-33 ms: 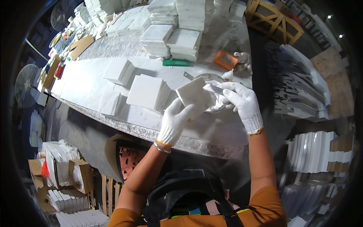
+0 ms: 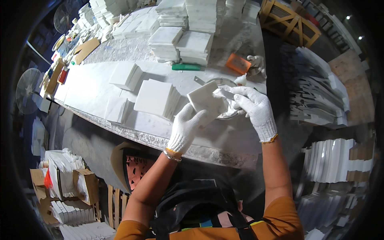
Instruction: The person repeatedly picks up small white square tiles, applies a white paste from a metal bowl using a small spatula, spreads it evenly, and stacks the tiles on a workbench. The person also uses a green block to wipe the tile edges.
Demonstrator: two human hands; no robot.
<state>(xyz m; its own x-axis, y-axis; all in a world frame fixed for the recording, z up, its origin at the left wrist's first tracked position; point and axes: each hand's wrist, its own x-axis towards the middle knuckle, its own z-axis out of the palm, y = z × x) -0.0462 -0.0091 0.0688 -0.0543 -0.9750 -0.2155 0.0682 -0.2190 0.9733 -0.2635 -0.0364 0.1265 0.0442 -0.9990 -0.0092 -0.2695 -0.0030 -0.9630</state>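
A square white stone tile [image 2: 205, 99] is tilted in my gloved left hand [image 2: 186, 127], which is closed around its lower left edge. In my gloved right hand [image 2: 254, 107] is a putty knife [image 2: 227, 94], its blade loaded with white paste and held at the tile's right edge. I cannot tell whether the blade touches the tile. Behind and below both, a round bowl [image 2: 232, 117] of white paste is partly hidden by the tile and my hand. To the left, stacked white tiles [image 2: 154, 98] stand on the slab table [image 2: 86, 86].
Smaller tile groups stand at the left [image 2: 125, 76], with taller tile stacks [image 2: 196, 42] behind. A green block [image 2: 186, 67], an orange block [image 2: 238, 63] and a white bottle tip [image 2: 241, 80] lie beyond the bowl. The rough table edge [image 2: 156, 143] runs before me. Stone strips [image 2: 320, 94] stand at right.
The putty knife has shifted and turned slightly in my right hand, so the white paste on its tip shows more. My left hand and the tile have barely moved.
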